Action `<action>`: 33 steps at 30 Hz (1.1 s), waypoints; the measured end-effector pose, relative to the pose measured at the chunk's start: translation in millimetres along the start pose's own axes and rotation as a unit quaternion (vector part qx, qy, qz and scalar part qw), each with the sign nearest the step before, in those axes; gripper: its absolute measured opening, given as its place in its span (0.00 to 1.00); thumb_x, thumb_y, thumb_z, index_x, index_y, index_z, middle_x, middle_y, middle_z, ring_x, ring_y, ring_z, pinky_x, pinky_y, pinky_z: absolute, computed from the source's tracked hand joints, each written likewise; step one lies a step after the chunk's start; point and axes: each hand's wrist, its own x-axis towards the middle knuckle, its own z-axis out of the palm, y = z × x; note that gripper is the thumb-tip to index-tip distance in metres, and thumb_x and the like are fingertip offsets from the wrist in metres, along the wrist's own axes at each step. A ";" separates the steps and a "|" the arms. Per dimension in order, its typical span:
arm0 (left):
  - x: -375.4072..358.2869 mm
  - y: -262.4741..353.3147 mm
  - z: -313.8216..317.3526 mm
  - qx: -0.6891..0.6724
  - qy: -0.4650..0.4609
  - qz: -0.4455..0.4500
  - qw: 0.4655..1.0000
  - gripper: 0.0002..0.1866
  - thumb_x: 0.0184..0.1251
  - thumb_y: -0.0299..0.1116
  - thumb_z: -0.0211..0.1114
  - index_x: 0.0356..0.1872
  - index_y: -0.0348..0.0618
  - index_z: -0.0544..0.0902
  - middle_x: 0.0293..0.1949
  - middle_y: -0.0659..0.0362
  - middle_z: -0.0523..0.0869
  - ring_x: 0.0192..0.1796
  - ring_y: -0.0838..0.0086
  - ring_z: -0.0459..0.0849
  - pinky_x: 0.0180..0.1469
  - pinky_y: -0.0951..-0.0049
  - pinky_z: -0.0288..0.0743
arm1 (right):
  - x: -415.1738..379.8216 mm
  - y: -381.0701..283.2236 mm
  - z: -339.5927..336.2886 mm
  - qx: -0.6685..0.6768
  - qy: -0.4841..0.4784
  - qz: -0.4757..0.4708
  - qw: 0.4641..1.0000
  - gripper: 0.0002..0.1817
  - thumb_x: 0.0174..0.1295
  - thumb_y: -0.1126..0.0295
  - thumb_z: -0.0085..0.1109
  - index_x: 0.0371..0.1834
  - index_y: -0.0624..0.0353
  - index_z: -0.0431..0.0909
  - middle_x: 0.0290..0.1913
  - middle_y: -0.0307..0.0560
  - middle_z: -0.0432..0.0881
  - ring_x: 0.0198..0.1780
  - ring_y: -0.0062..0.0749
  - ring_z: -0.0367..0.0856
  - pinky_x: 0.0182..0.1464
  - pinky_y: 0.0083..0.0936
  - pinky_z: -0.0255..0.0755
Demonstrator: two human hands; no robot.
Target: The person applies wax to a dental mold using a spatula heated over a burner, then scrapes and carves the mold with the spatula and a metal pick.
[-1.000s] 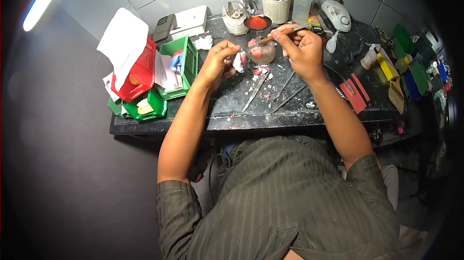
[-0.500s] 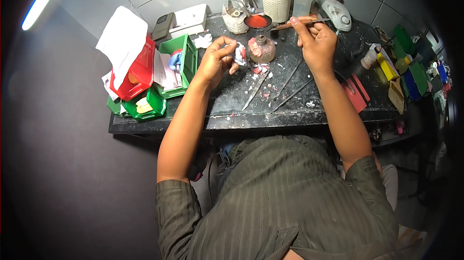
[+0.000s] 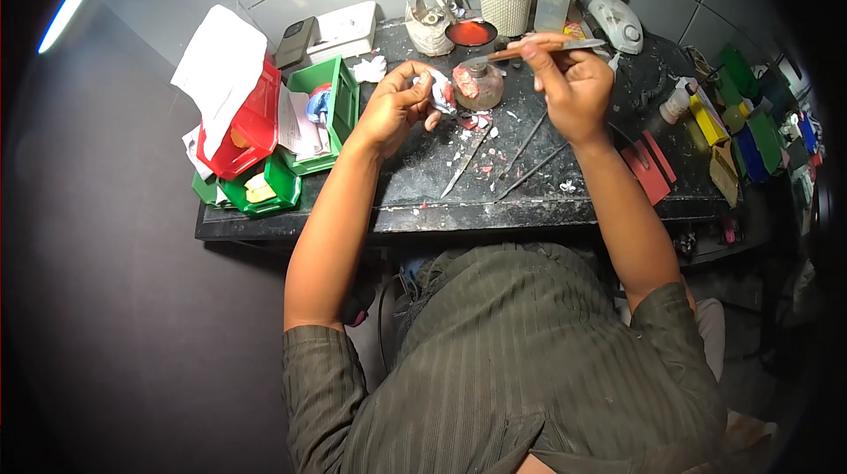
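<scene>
My left hand (image 3: 394, 111) is closed around a small white-and-pink piece (image 3: 444, 93) that looks like a dental model with wax; the fingers hide part of it. Between the fingers of my right hand (image 3: 575, 95) is a wax knife (image 3: 513, 54) with a wooden handle and metal at both ends. Its left tip reaches over the neck of a squat glass burner (image 3: 482, 97) smeared with pink wax. I cannot make out a flame. Behind the burner lies a dark dish of red wax (image 3: 470, 34).
Slim metal tools (image 3: 468, 163) and white and pink scraps lie on the black bench (image 3: 406, 220). Green bins (image 3: 346, 112) and a red bin (image 3: 234, 156) stand left. Pink wax sheets (image 3: 648, 176) lie right. A tool cup (image 3: 505, 14) and a pump bottle (image 3: 553, 5) stand behind.
The wax knife has moved left, bringing its tip from beside the burner to over the burner's neck. The piece in my left hand has turned slightly and shows more pink.
</scene>
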 end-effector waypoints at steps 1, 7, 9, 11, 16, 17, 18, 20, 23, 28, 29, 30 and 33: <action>-0.3 0.4 0.5 0.007 -0.007 -0.001 1.000 0.12 0.80 0.38 0.57 0.52 0.41 0.75 0.39 0.55 0.85 0.29 0.76 0.77 0.33 0.73 0.75 | -3.2 -8.1 0.8 -0.002 -0.038 -0.017 0.999 0.04 0.68 0.75 0.65 0.39 0.66 0.85 0.34 0.42 0.87 0.28 0.16 0.80 0.31 0.13 0.72; -2.2 3.2 3.7 0.018 0.000 -0.012 1.000 0.12 0.80 0.38 0.57 0.53 0.41 0.75 0.39 0.54 0.84 0.30 0.72 0.78 0.35 0.71 0.76 | -9.1 -14.8 10.8 0.002 -0.097 -0.070 0.993 0.06 0.68 0.76 0.65 0.44 0.68 0.84 0.37 0.44 0.89 0.31 0.14 0.78 0.33 0.12 0.70; -1.6 2.4 2.3 0.017 0.001 -0.013 1.000 0.12 0.80 0.38 0.57 0.52 0.41 0.75 0.39 0.54 0.84 0.30 0.72 0.78 0.35 0.72 0.76 | -9.7 -15.0 10.8 -0.004 -0.101 -0.064 0.993 0.06 0.68 0.77 0.65 0.44 0.68 0.84 0.37 0.44 0.89 0.32 0.15 0.80 0.35 0.13 0.72; 0.2 -0.3 -1.3 0.007 -0.004 -0.012 1.000 0.12 0.80 0.39 0.57 0.52 0.41 0.75 0.38 0.54 0.84 0.29 0.73 0.77 0.34 0.72 0.74 | -9.8 -12.8 11.0 -0.011 -0.106 -0.082 0.991 0.06 0.69 0.77 0.64 0.44 0.69 0.84 0.39 0.46 0.89 0.36 0.19 0.83 0.40 0.16 0.75; 0.1 -0.9 -1.0 0.005 0.004 -0.011 1.000 0.12 0.79 0.38 0.57 0.50 0.40 0.76 0.38 0.55 0.85 0.29 0.76 0.77 0.31 0.75 0.72 | -10.4 -15.8 11.1 -0.034 -0.110 -0.073 0.991 0.05 0.69 0.77 0.64 0.43 0.69 0.84 0.41 0.46 0.89 0.40 0.22 0.84 0.45 0.18 0.76; 0.0 -1.4 -1.4 0.010 0.002 -0.011 1.000 0.11 0.79 0.38 0.57 0.50 0.40 0.76 0.38 0.55 0.85 0.29 0.78 0.76 0.30 0.76 0.71 | -10.5 -18.2 11.9 -0.030 -0.109 -0.057 0.992 0.05 0.69 0.77 0.64 0.42 0.69 0.85 0.40 0.45 0.89 0.39 0.22 0.84 0.45 0.18 0.76; -0.1 -1.2 -0.7 0.010 0.002 -0.012 1.000 0.11 0.79 0.38 0.57 0.50 0.40 0.76 0.38 0.55 0.85 0.29 0.78 0.76 0.30 0.76 0.71 | -10.7 -17.8 12.1 -0.030 -0.109 -0.057 0.992 0.05 0.69 0.77 0.64 0.42 0.69 0.85 0.40 0.45 0.89 0.39 0.22 0.84 0.45 0.18 0.76; 0.1 -0.2 1.1 0.021 0.005 -0.018 1.000 0.11 0.78 0.37 0.58 0.48 0.39 0.76 0.36 0.56 0.85 0.27 0.79 0.75 0.27 0.79 0.69 | -10.2 -16.4 12.5 0.008 -0.103 -0.033 0.994 0.05 0.68 0.76 0.65 0.41 0.68 0.86 0.39 0.43 0.88 0.36 0.19 0.82 0.40 0.17 0.75; -0.4 1.8 -3.4 0.005 -0.031 -0.038 0.999 0.12 0.78 0.38 0.58 0.46 0.39 0.77 0.34 0.55 0.85 0.24 0.80 0.74 0.24 0.80 0.65 | -7.8 -17.2 10.6 0.067 -0.086 -0.013 0.994 0.05 0.68 0.76 0.65 0.40 0.68 0.86 0.40 0.43 0.88 0.34 0.16 0.79 0.36 0.14 0.71; -0.4 2.2 -1.8 0.014 -0.027 -0.042 0.999 0.12 0.78 0.39 0.58 0.44 0.40 0.78 0.33 0.55 0.86 0.23 0.80 0.74 0.22 0.81 0.61 | -8.1 -21.7 10.8 0.042 -0.106 -0.018 0.993 0.06 0.69 0.80 0.60 0.37 0.72 0.85 0.39 0.49 0.89 0.42 0.29 0.89 0.48 0.22 0.81; -0.4 2.1 -1.6 0.016 -0.024 -0.042 0.999 0.12 0.78 0.40 0.58 0.44 0.40 0.78 0.33 0.55 0.86 0.23 0.80 0.74 0.22 0.81 0.61 | -8.3 -21.0 11.2 0.018 -0.111 -0.034 0.993 0.06 0.69 0.80 0.60 0.38 0.72 0.85 0.39 0.49 0.89 0.42 0.28 0.89 0.48 0.22 0.81; -0.3 1.5 -2.5 0.016 -0.024 -0.042 0.999 0.12 0.78 0.40 0.58 0.44 0.40 0.78 0.33 0.55 0.86 0.23 0.80 0.74 0.22 0.81 0.61 | -8.6 -20.2 11.7 0.018 -0.111 -0.034 0.993 0.06 0.69 0.80 0.60 0.38 0.72 0.85 0.39 0.49 0.89 0.42 0.28 0.89 0.48 0.22 0.81; 0.6 -0.3 -5.3 0.003 -0.016 -0.042 0.999 0.11 0.77 0.40 0.58 0.44 0.41 0.77 0.34 0.55 0.86 0.23 0.80 0.74 0.22 0.81 0.61 | -9.1 -19.4 12.8 0.037 -0.111 -0.033 0.993 0.04 0.68 0.79 0.63 0.38 0.70 0.86 0.42 0.46 0.87 0.40 0.22 0.83 0.43 0.18 0.76</action>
